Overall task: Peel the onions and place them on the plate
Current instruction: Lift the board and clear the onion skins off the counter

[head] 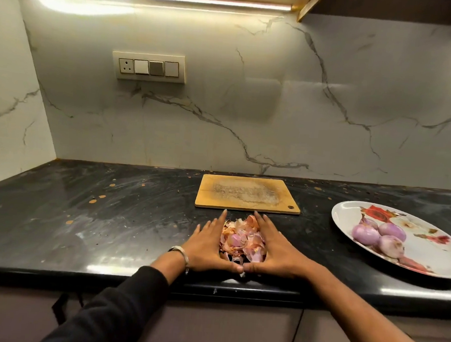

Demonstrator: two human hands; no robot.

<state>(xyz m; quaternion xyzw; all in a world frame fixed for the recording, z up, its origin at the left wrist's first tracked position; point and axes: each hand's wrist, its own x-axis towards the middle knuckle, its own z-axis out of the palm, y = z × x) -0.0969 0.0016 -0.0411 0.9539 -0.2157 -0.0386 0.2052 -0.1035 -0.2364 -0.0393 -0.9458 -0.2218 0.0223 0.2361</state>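
Hands gather the onion skins into one heap on the counter.

Both hands lie flat on the dark counter (109,210), fingers straight and relaxed, grasping nothing. The left hand (208,245) and the right hand (275,250) stand on either side of the skins (243,239), thumbs meeting at the near edge, so they make a fence around the heap; I think this is to keep the light, dry pieces from scattering while they are pushed together. Four peeled onions (378,236) already rest together on the flowered plate (350,206), well apart to the right. One purple piece inside the heap may be an onion or only thick skin; I cannot tell. The cutting board (246,193) lies just behind the fingertips with nothing on it. The peeling looks nearly finished.
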